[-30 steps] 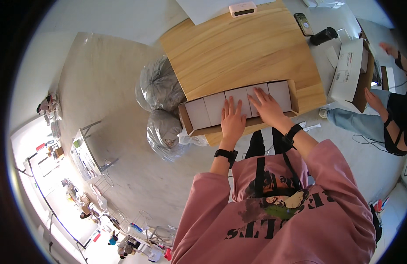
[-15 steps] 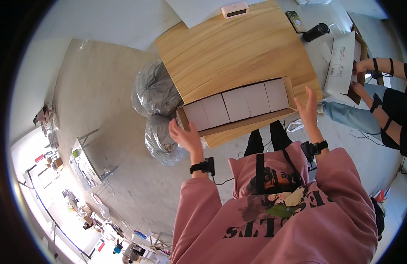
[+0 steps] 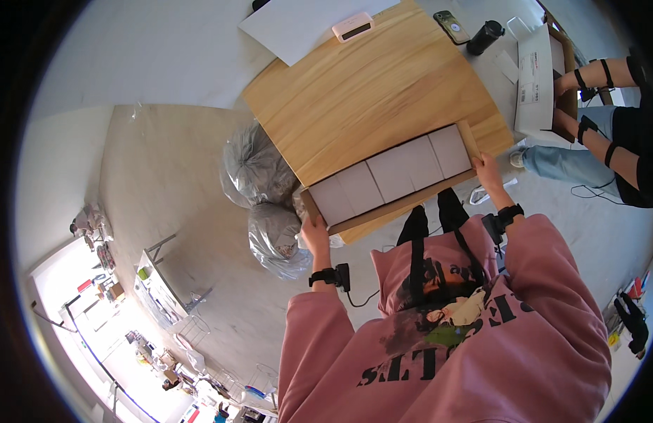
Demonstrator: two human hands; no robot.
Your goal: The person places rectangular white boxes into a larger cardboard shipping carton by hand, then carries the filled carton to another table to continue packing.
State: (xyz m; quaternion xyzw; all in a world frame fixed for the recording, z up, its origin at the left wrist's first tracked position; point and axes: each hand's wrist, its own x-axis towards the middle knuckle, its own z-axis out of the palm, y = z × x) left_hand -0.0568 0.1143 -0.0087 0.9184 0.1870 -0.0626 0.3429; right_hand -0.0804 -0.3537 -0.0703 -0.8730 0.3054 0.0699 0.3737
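A long, narrow open cardboard box (image 3: pixel 405 201) lies at the near edge of the wooden table, slanting up toward the right. Inside it several white boxes (image 3: pixel 399 169) fill its length in a row. My left hand (image 3: pixel 315 235) grips the box's left end at the near corner. At the opposite end my right hand (image 3: pixel 487 173) has its fingers closed on the near right corner. The undersides of both hands' grips are hidden by the cardboard.
On the wooden table (image 3: pixel 355 92) sits a small pink device (image 3: pixel 353 28). Grey plastic bags (image 3: pixel 252 166) bulge beside its left edge. A phone (image 3: pixel 450 27) and black bottle (image 3: pixel 486 37) stand farther right. There, a co-worker's hands (image 3: pixel 563 120) reach into another carton (image 3: pixel 536 84).
Both hands, apart and spread near the cardboard box's ends before, have closed onto its corners. The view has turned slightly, and the box sits at a steeper slant in it.
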